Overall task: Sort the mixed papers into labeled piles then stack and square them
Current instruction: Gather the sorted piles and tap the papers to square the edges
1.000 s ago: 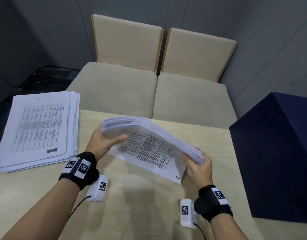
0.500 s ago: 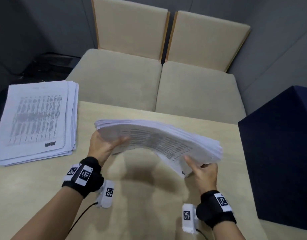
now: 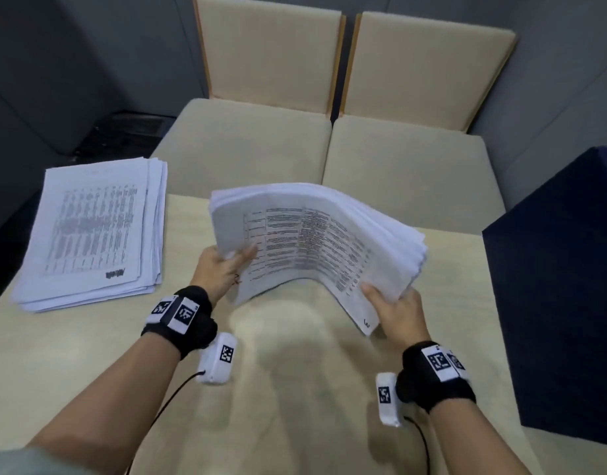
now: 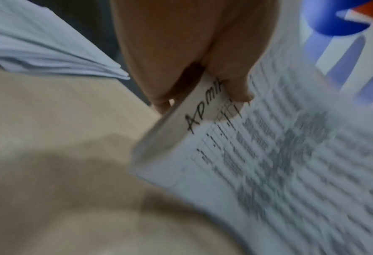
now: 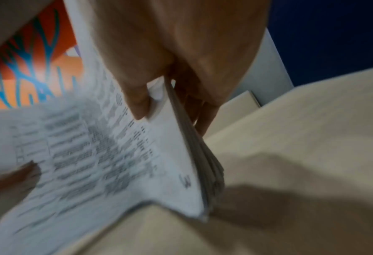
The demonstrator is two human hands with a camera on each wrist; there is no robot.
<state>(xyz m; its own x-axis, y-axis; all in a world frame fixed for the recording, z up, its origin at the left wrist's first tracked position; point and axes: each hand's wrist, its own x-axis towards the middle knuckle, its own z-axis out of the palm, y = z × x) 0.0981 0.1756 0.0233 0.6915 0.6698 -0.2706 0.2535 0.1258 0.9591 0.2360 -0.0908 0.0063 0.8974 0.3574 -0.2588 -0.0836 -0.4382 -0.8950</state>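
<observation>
A thick stack of printed papers (image 3: 315, 241) hangs bent in an arch above the beige table (image 3: 295, 389), its printed side toward me. My left hand (image 3: 223, 265) grips its left end, thumb on the near face. My right hand (image 3: 391, 303) grips its right end near a handwritten mark. In the left wrist view the thumb (image 4: 231, 81) presses by a handwritten label on the stack (image 4: 268, 163). The right wrist view shows the thumb (image 5: 137, 96) pinching the fanned edge of the stack (image 5: 176, 155). A second paper pile (image 3: 89, 228) lies flat at the table's far left.
Two beige upholstered chairs (image 3: 329, 138) stand beyond the table's far edge. A dark blue block (image 3: 562, 303) rises at the right side of the table. Grey walls close in behind.
The stack has tipped up from nearly flat to face me, bowing more sharply between both hands, which stay on its ends. The left pile has not moved.
</observation>
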